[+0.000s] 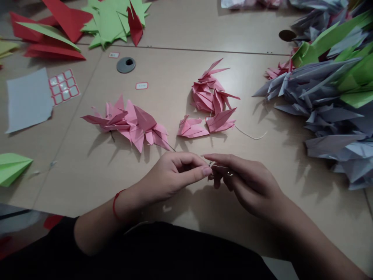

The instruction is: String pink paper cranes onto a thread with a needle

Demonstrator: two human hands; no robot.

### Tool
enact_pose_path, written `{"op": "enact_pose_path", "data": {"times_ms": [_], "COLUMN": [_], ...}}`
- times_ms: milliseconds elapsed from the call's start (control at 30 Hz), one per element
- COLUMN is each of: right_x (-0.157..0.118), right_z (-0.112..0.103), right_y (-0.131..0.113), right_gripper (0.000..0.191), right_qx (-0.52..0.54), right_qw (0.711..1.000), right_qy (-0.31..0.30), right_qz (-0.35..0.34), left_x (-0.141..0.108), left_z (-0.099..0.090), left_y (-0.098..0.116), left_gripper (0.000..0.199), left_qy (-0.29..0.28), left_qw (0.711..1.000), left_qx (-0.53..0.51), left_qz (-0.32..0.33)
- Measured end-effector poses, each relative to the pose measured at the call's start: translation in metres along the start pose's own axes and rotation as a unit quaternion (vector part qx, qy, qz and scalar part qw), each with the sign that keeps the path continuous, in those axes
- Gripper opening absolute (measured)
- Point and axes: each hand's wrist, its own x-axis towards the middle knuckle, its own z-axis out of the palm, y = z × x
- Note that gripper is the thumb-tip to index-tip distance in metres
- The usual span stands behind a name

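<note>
My left hand (182, 171) pinches thin string (219, 166) between thumb and forefinger. Fingers of my right hand (253, 184) are bent around the same string, close to the left fingertips. Just beyond my left hand lies a strung row of pink folded-paper cranes (135, 122), with a dark cord (171, 148) running from it toward that hand. A second, curved cluster of pink paper cranes (220, 120) rests beyond my right hand. From it a white string (252, 136) trails onto the table. A small shiny spot near the right fingers is too small to make out.
Grey and green folded-paper cranes (326, 89) pile up at the right. Red folded papers (58, 29) and green folded papers (112, 19) lie at the far left. Nearer are white paper (29, 99), a red-bordered label sheet (64, 86) and a grey cable-hole cover (126, 65).
</note>
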Motion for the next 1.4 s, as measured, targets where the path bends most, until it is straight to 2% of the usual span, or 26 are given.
{"op": "enact_pose_path", "data": {"times_ms": [100, 233, 400, 467, 533, 700, 767, 900, 1000, 1067, 1167, 1233, 1300, 1400], "right_x": [-0.001, -0.002, -0.001, -0.001, -0.001, 0.001, 0.001, 0.001, 0.001, 0.001, 0.002, 0.003, 0.003, 0.003], "right_z": [0.001, 0.003, 0.004, 0.004, 0.003, 0.003, 0.004, 0.006, 0.006, 0.007, 0.008, 0.007, 0.007, 0.006], "right_y": [0.0, 0.003, 0.005, 0.004, 0.003, -0.001, -0.001, -0.002, -0.003, -0.003, -0.002, -0.002, -0.002, -0.003], "right_gripper": [0.047, 0.052, 0.031, 0.027, 0.026, 0.02, 0.018, 0.018, 0.02, 0.021, 0.021, 0.022, 0.023, 0.023], "right_qx": [-0.001, -0.045, -0.153, -0.162, -0.132, -0.013, 0.018, 0.063, 0.087, 0.099, 0.106, 0.107, 0.112, 0.132], "right_qw": [1.0, 0.998, 0.986, 0.984, 0.989, 0.998, 0.996, 0.991, 0.986, 0.984, 0.982, 0.982, 0.981, 0.977], "right_qy": [-0.013, -0.031, -0.029, -0.029, -0.034, -0.06, -0.062, -0.068, -0.071, -0.07, -0.071, -0.076, -0.079, -0.08], "right_qz": [0.011, -0.029, -0.063, -0.069, -0.059, 0.033, 0.06, 0.099, 0.12, 0.131, 0.138, 0.138, 0.136, 0.147], "left_x": [0.001, 0.002, 0.002, 0.002, 0.001, -0.002, -0.004, -0.005, -0.005, -0.005, -0.005, -0.005, -0.005, -0.005], "left_z": [-0.001, -0.002, -0.006, -0.007, -0.006, 0.0, 0.002, 0.003, 0.003, 0.003, 0.004, 0.005, 0.006, 0.006], "left_y": [0.001, 0.001, -0.001, -0.001, -0.001, -0.002, -0.003, -0.006, -0.008, -0.009, -0.01, -0.009, -0.008, -0.005], "left_gripper": [0.013, 0.015, 0.018, 0.017, 0.014, 0.009, 0.008, 0.008, 0.008, 0.007, 0.007, 0.006, 0.006, 0.008], "left_qy": [0.0, -0.019, -0.062, -0.061, -0.037, 0.059, 0.089, 0.125, 0.132, 0.134, 0.127, 0.126, 0.132, 0.136], "left_qw": [1.0, 1.0, 0.994, 0.994, 0.997, 0.991, 0.973, 0.914, 0.886, 0.88, 0.885, 0.899, 0.922, 0.963], "left_qx": [0.007, 0.001, -0.033, -0.032, -0.009, 0.117, 0.186, 0.3, 0.34, 0.344, 0.329, 0.307, 0.271, 0.187], "left_qz": [0.002, -0.014, -0.084, -0.089, -0.061, 0.036, 0.103, 0.242, 0.287, 0.299, 0.303, 0.287, 0.243, 0.14]}}
